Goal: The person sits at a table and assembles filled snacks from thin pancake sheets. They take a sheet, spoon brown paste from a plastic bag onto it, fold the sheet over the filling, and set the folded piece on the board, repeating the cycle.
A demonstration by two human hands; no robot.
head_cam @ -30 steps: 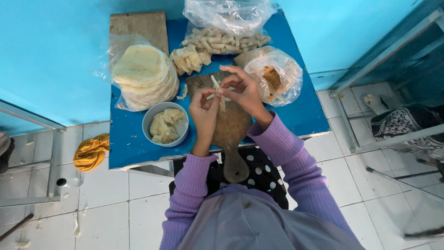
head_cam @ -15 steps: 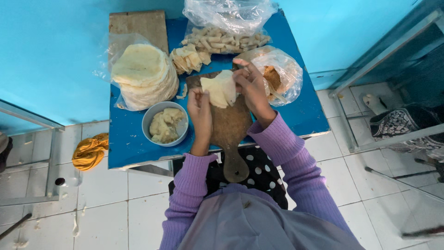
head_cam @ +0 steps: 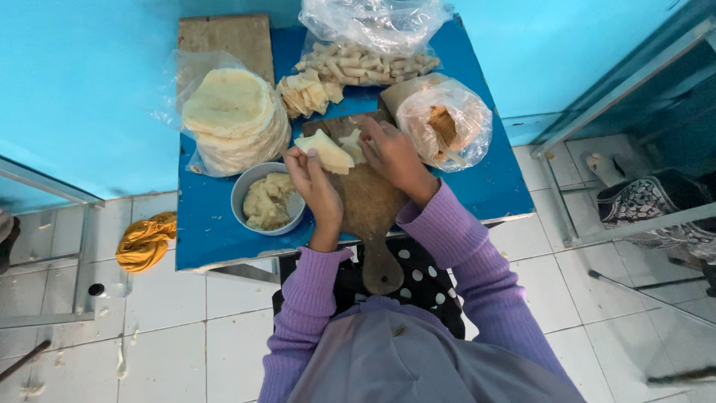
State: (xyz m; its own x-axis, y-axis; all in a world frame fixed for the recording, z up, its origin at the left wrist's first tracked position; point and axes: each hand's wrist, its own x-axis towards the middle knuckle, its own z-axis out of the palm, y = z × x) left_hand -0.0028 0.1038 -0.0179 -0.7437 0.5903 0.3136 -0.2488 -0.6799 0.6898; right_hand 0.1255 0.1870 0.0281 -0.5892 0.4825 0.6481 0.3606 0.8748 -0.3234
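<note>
- So compared with half a second back, the pale wrapper sheet [head_cam: 325, 151] has gone from being held up flat between both hands to lying folded into a wedge low over the wooden board [head_cam: 367, 195], and both hands have dropped with it.
- Our left hand [head_cam: 309, 175] pinches the wedge's near-left edge with fingers curled shut on it; the wedge runs from there toward the far right.
- Our right hand [head_cam: 394, 155] sits just right of the wedge, fingers bent down onto a small pale piece [head_cam: 352, 142] at its right tip. We can't tell how firmly it grips.
- Left hand is nearer the wedge's wide end.
- Just left of the board stands a grey bowl of filling [head_cam: 266, 200], with a bagged stack of round wrappers [head_cam: 237, 119] beyond it.
- Far side: rolled pieces [head_cam: 365, 63], folded triangles [head_cam: 308, 92], a bag of brownish stuff [head_cam: 444, 123] at right.
- All on a small blue table [head_cam: 492, 186] against a turquoise wall, white tile floor, yellow rag [head_cam: 146, 240] at left.
</note>
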